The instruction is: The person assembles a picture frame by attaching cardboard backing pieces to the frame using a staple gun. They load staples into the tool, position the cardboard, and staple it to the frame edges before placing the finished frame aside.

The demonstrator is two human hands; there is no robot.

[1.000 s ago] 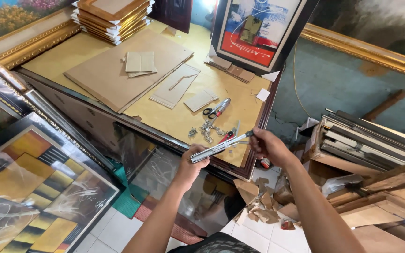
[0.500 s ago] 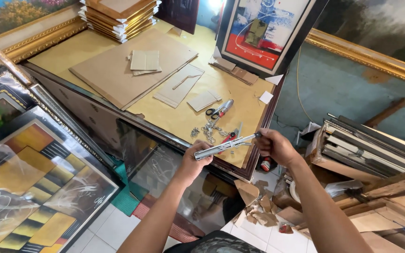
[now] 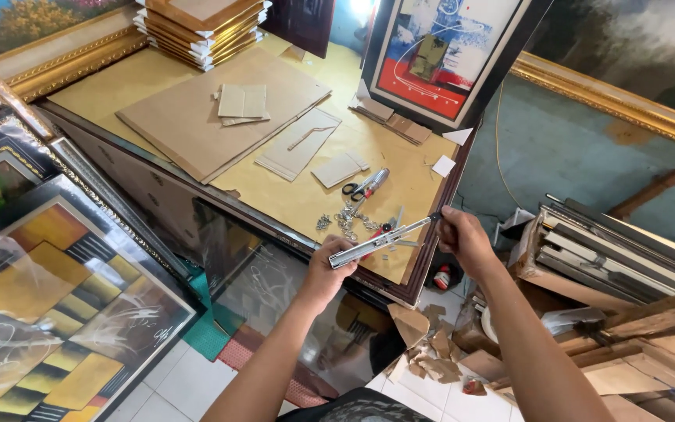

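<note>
— What is held by the hands?

— A long silver metal tool [image 3: 380,241], seemingly a staple gun or cutter, is held between them, above the near edge of the counter [image 3: 291,205]. Its lower end is gripped by the left hand [image 3: 328,270], with the fingers closed around it; its upper end is pinched by the fingertips of the right hand [image 3: 462,238]. The tool is tilted, rising toward the right.

— And what is seen about it?

— Just beyond the tool, small metal hooks and chain pieces [image 3: 343,221] are scattered on the counter, with scissors [image 3: 362,186] beside them. Farther back, cardboard sheets [image 3: 220,117] are laid flat and a stack of frames [image 3: 201,22] is piled. A framed abstract picture [image 3: 441,59] is leaned upright at the back, and framed paintings [image 3: 48,289] are propped on the left.
</note>
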